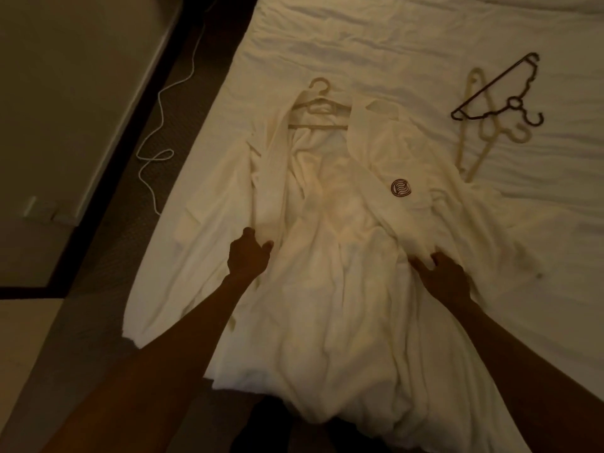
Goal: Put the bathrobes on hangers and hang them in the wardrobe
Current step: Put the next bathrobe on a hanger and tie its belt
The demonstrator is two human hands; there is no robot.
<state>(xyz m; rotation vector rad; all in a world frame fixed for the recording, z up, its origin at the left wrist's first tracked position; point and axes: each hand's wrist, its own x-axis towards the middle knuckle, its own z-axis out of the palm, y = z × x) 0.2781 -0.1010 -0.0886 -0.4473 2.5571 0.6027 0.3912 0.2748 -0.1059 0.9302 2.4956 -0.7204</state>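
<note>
A white bathrobe (333, 243) lies spread open on the bed, collar away from me, with a round dark emblem (401, 188) on its right chest. A pale hanger (318, 107) sits inside its collar, hook sticking out at the top. My left hand (248, 255) grips the robe's left front edge with curled fingers. On the right front panel rests my right hand (444, 273), fingers bent and spread into the cloth. A dark hanger (503, 93) and a pale hanger (480, 132) lie crossed on the sheet to the right.
The bed (408, 34) with a white wrinkled sheet fills the right side. A white cord (157, 132) snakes over the dark floor along the bed's left edge. A pale panel with a dark frame (108, 119) stands at the left.
</note>
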